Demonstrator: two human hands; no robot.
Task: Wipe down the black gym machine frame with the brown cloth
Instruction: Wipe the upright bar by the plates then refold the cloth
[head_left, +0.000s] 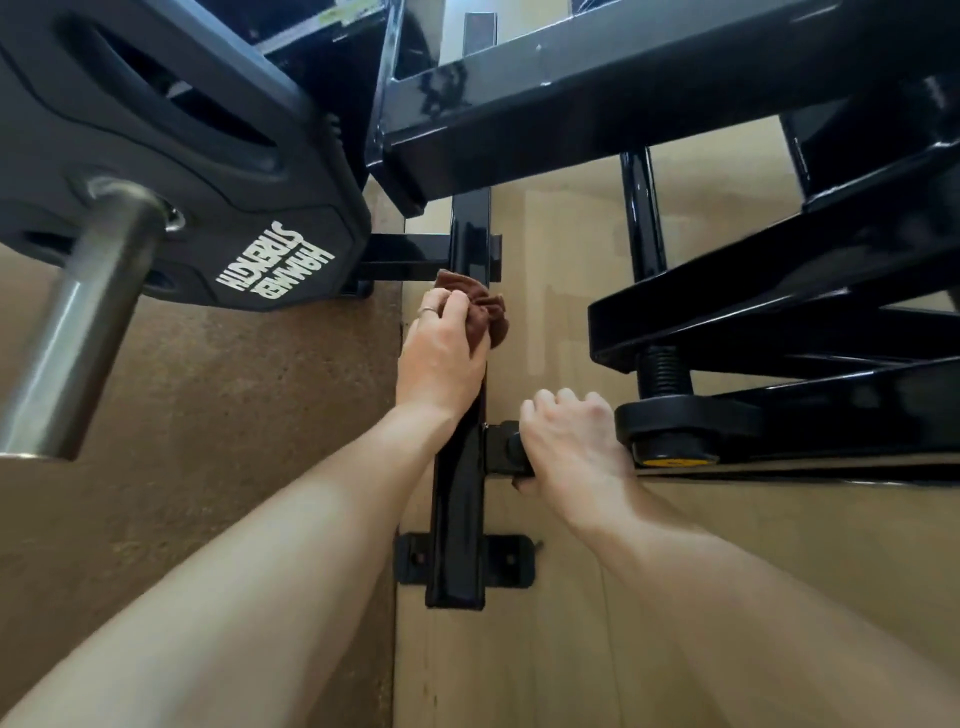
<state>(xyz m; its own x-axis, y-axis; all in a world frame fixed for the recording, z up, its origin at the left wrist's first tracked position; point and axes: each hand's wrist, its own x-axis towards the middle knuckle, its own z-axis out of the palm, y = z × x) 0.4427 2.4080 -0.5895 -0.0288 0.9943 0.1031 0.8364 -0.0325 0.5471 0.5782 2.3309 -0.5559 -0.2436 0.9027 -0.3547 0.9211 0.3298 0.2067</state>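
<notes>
Weight plate (171, 156) fills upper left. My left hand (441, 358) clamps the bunched brown cloth (480, 312) against the black frame bar (460, 519) at centre. My right hand (571, 447) curls round a side stub. Open floor (571, 260) between the bars.

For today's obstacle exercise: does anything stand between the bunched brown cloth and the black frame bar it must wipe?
Nothing visible does: the left hand presses the bunched brown cloth directly against the black frame bar.
</notes>
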